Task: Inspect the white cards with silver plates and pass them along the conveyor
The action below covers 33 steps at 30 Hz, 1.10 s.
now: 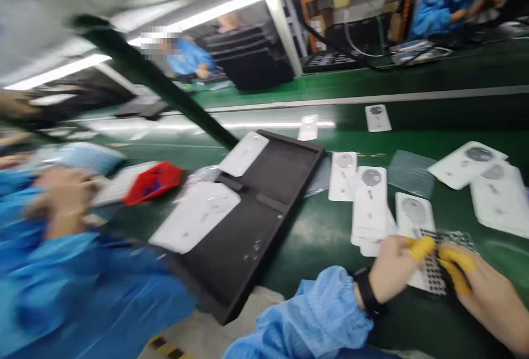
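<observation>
My left hand [397, 268], with a black wristband and a yellow finger cot, and my right hand [483, 301], with yellow finger cots, both pinch a black-dotted perforated sheet [433, 262] at the lower right. The sheet lies over the lower end of a white card with a grey circle [413, 213]. Beside that card is a stack of similar white cards [371, 205]. Another white card [342, 176] lies just beyond the stack. A clear plastic sheet [411, 174] and more white cards [467, 165] lie further right on the green belt.
A black foam tray [264, 183] with white pieces sits tilted left of my hands on the green conveyor belt [330, 243]. A co-worker's blue-sleeved hand [61, 199] is at the left, near a red object [152, 183]. A dark green rail [144, 78] crosses above.
</observation>
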Each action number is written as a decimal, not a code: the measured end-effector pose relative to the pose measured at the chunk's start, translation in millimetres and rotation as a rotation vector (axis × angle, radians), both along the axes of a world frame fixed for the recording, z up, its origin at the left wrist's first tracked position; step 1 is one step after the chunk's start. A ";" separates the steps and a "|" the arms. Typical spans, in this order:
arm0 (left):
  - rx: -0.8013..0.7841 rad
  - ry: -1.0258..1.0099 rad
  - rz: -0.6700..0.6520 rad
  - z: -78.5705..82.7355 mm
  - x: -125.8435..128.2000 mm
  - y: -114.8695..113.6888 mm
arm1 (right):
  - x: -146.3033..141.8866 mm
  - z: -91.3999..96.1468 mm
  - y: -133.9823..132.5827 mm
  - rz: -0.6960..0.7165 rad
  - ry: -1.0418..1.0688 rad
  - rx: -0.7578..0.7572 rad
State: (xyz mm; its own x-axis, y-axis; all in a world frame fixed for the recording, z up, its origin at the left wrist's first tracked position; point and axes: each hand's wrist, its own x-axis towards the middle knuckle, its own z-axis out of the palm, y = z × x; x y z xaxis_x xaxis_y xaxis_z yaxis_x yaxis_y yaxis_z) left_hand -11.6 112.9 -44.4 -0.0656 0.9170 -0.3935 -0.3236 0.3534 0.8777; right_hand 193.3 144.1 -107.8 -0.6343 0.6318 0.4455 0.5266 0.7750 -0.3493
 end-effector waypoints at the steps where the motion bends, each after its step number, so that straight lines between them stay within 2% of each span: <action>1: 0.013 0.040 0.017 3.4 -5.6 -0.8 | -1.5 12.9 -0.1 0.030 -0.036 0.003; 3: 0.069 0.077 0.029 9.0 -17.6 -1.0 | -1.6 34.6 3.0 0.049 -0.080 -0.080; 5: 0.130 0.075 0.029 13.2 -26.8 -1.3 | 2.2 51.8 8.2 0.004 -0.064 -0.197; 7: 0.144 -0.012 -0.041 17.6 -30.5 -3.7 | 5.7 68.2 12.0 -0.060 0.012 -0.267; 10: 0.088 -0.156 -0.188 24.0 -26.9 -8.8 | -2.4 93.6 13.6 -0.109 0.186 -0.237; 13: 0.086 -0.125 -0.231 27.1 -20.2 -11.4 | -28.1 111.2 13.8 -0.062 0.301 -0.125; 15: 0.132 -0.053 -0.235 26.4 -17.7 -13.2 | -46.5 114.8 14.0 -0.031 0.315 -0.073; 18: 0.209 0.062 -0.252 21.6 -16.9 -18.4 | -62.9 112.5 12.6 -0.074 0.318 -0.052; 22: 0.313 0.268 -0.210 12.9 -17.9 -27.2 | -66.3 108.0 7.5 -0.161 0.332 -0.086; 25: 0.333 0.376 -0.183 10.2 -18.6 -32.4 | -66.8 104.2 5.5 -0.226 0.435 -0.171; 28: 0.305 0.411 -0.196 11.9 -19.4 -35.8 | -69.1 101.1 6.6 -0.211 0.660 -0.394; 31: 0.274 0.432 -0.199 14.5 -20.2 -37.7 | -70.4 101.6 9.1 -0.039 0.824 -0.749; 33: 0.276 0.431 -0.193 14.9 -20.8 -38.5 | -69.6 104.0 10.2 0.015 0.858 -0.875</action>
